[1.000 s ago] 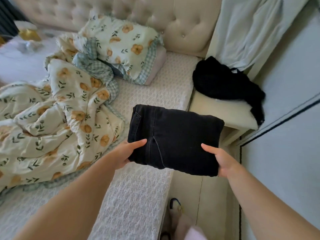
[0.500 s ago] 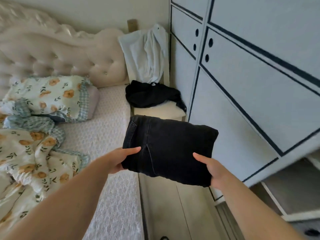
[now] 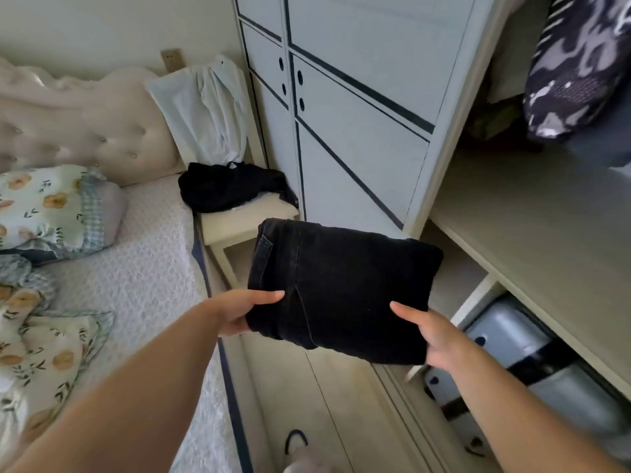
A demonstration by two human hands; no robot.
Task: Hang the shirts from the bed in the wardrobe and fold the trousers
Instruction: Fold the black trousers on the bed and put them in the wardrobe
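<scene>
Left hand [image 3: 246, 312]: grips the near left edge of the folded trousers [image 3: 341, 288], thumb on top, fingers curled underneath.
Right hand [image 3: 433, 332]: pinches the near right corner, thumb on top, fingers out of sight below.
Trousers: black, folded into a thick rectangle, held level in the air above the floor, between the bed [image 3: 153, 268] and the open wardrobe [image 3: 454, 114], touching neither.
Bed: on the left, white cover, flowered quilt [image 3: 44, 343] bunched near, matching pillow [image 3: 51, 206] farther back.
Suitcase [image 3: 532, 363]: grey, low in the wardrobe on the right, under a pale shelf [image 3: 546, 213].
Tabletop [image 3: 239, 220]: small, cream, just beyond the trousers beside the bed, with a black garment [image 3: 228, 186] heaped on it.
White shirt [image 3: 211, 107]: draped upright behind the tabletop.
Patterned garment [image 3: 580, 63]: dark with pale marks, hanging far right.
</scene>
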